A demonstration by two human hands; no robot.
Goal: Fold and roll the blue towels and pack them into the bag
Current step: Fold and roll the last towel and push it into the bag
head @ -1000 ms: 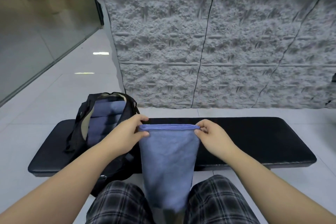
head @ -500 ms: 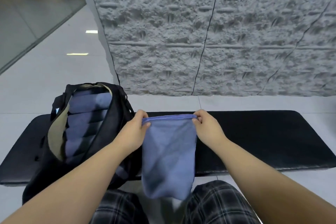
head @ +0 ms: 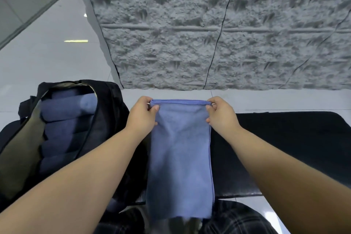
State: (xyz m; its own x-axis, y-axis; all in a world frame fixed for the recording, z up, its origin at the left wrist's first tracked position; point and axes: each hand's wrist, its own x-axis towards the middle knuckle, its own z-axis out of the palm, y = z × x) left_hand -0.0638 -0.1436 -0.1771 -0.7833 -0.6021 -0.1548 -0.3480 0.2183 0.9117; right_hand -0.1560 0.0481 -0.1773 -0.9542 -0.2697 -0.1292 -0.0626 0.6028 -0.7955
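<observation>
Hands pinch towel corners.

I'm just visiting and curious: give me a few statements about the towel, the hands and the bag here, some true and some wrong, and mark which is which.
1. Both hands pinch the top edge of the blue towel. True: the left hand holds one corner and the right hand the other.
2. The towel is already rolled into a tight cylinder. False: it hangs flat, folded into a long strip.
3. The black bag stands open with rolled towels inside. True.
4. The bag sits to the person's right. False: it is on the left.
5. The bench is white. False: it is black.
</observation>
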